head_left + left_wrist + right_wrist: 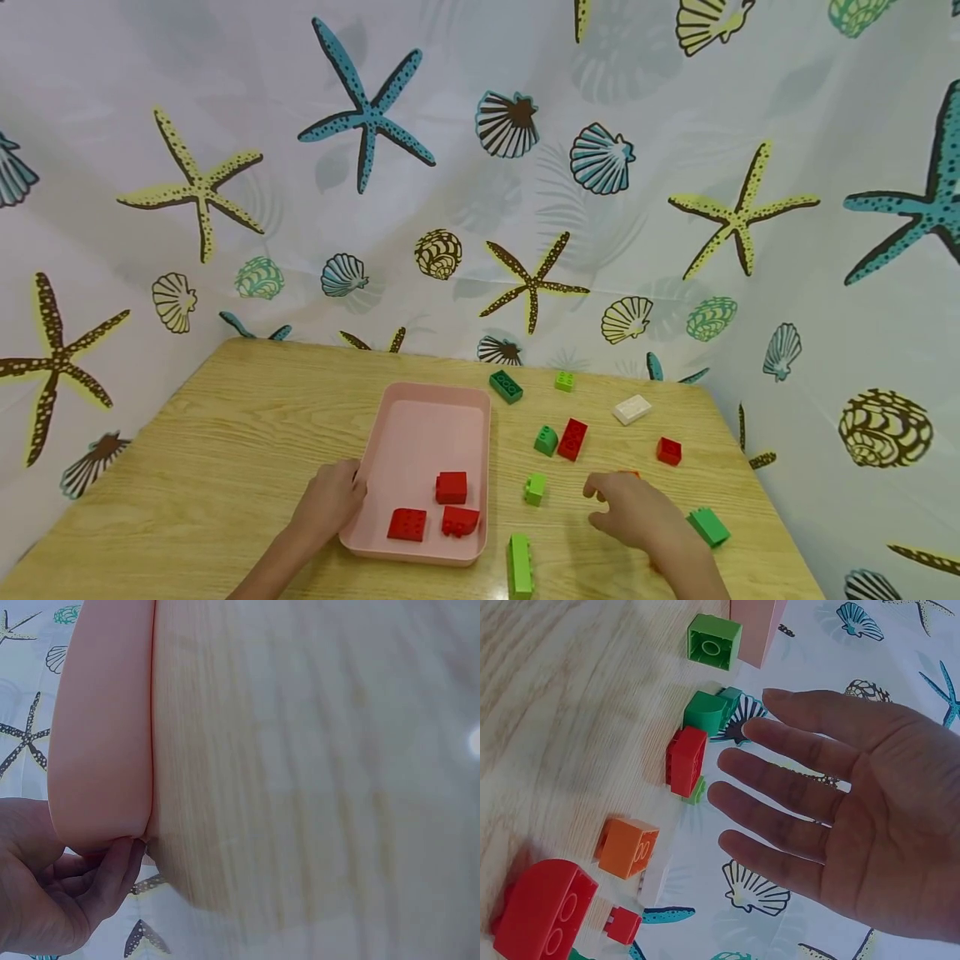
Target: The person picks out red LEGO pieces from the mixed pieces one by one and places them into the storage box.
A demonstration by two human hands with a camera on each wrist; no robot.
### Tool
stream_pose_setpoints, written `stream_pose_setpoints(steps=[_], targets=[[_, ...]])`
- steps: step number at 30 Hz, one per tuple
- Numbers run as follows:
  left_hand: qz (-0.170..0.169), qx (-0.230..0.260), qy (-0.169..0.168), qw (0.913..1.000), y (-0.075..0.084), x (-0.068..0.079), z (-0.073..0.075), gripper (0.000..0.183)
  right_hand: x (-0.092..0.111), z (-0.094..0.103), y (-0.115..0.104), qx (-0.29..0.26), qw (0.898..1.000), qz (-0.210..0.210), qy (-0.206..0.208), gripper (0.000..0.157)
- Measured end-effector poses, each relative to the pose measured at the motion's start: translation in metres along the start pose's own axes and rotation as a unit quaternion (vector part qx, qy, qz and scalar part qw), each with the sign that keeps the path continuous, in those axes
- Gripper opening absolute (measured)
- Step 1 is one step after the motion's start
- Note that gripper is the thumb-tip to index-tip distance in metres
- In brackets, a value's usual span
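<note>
Wooden table (247, 417): dark green brick (506, 387) and white brick (632, 409) toward far edge; light green brick (535, 489) between pink tray (427, 429) and right hand (630, 508). Right hand, in head view, hides most of orange brick (628, 849). Tray on table, three red bricks (452, 487) in near end; long axis running from person toward patterned cloth (450, 183). Hands well apart: left hand (330, 500) grips tray's left side; right hand's fingers loosely spread, holding nothing.
</note>
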State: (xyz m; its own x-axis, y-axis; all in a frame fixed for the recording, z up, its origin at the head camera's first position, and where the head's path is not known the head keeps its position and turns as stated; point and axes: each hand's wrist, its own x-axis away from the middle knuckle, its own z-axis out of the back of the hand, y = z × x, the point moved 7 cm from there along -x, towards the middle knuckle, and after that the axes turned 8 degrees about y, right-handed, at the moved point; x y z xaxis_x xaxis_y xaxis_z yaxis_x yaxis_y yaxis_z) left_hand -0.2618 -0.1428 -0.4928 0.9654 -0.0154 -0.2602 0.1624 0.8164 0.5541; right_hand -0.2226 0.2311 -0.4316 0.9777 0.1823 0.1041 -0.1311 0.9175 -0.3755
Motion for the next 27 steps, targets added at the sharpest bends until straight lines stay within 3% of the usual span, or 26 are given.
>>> stream_pose_setpoints(steps=[18, 27], targets=[[-0.001, 0.000, -0.001, 1.0000, 0.000, 0.000, -0.001, 0.024, 0.011, 0.001, 0.033, -0.006, 0.999, -0.041, -0.009, 0.025], [-0.001, -0.002, -0.001, 1.0000, 0.002, 0.000, 0.001, 0.024, 0.016, -0.004, 0.048, -0.002, 0.997, -0.069, -0.034, 0.029]])
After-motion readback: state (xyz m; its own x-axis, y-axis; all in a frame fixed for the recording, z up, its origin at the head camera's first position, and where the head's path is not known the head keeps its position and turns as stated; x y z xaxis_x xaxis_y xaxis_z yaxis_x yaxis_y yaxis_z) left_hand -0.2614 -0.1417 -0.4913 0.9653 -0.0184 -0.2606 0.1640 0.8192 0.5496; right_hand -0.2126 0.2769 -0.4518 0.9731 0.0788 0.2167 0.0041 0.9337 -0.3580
